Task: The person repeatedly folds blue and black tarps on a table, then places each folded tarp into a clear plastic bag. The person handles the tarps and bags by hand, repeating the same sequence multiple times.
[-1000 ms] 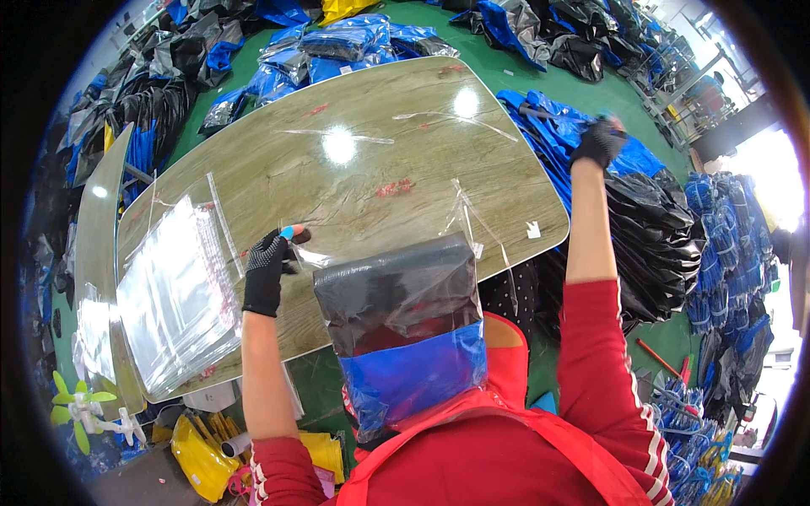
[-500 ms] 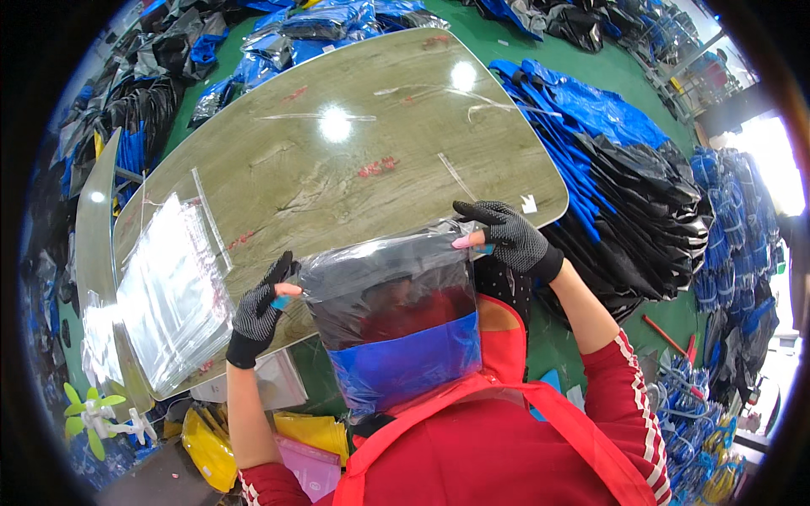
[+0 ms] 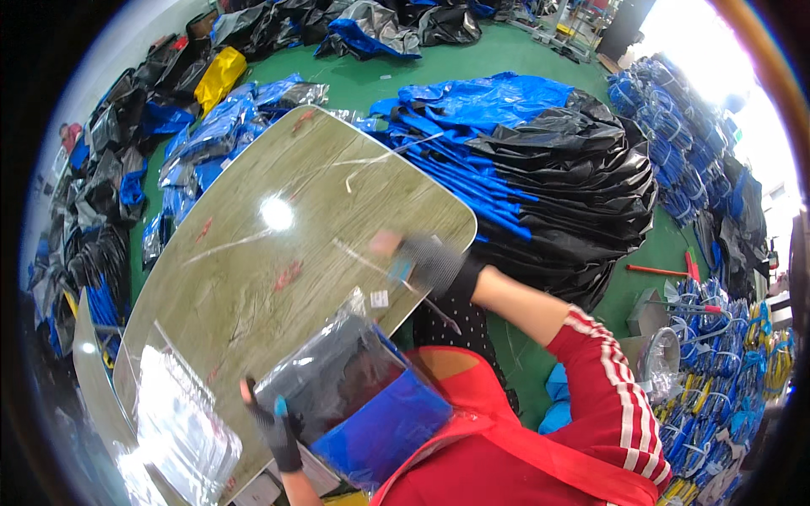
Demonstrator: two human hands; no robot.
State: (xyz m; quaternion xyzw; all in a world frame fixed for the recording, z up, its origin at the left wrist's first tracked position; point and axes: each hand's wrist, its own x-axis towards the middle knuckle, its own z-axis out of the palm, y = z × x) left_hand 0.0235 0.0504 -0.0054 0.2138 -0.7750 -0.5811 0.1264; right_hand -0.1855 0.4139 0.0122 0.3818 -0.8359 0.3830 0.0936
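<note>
A flat bagged package (image 3: 380,438), black and blue material in clear film, lies tilted across the table's near edge and against my apron. My left hand (image 3: 277,430), in a black knit glove with bare fingertips and a blue band, holds the package's left edge; its underside fingers are hidden. Beyond the package, my right hand (image 3: 430,261) hovers over the right side of the wood-patterned table (image 3: 253,278). Motion blurs its fingers, and nothing can be made out in them. A clear strip (image 3: 359,255) lies beside it, and a small white label (image 3: 379,299) sits near the package's top.
Clear plastic bags (image 3: 181,422) are stacked at the table's left end. A big heap of black and blue sheeting (image 3: 557,185) borders the table's far right. Bundled blue goods (image 3: 666,126) and a red-handled tool (image 3: 662,270) are farther right, on the green floor.
My right hand has let go of the package's upper right corner and moved out over the table. The head view has turned right, and the package appears more slanted. My left hand stays at its left edge.
</note>
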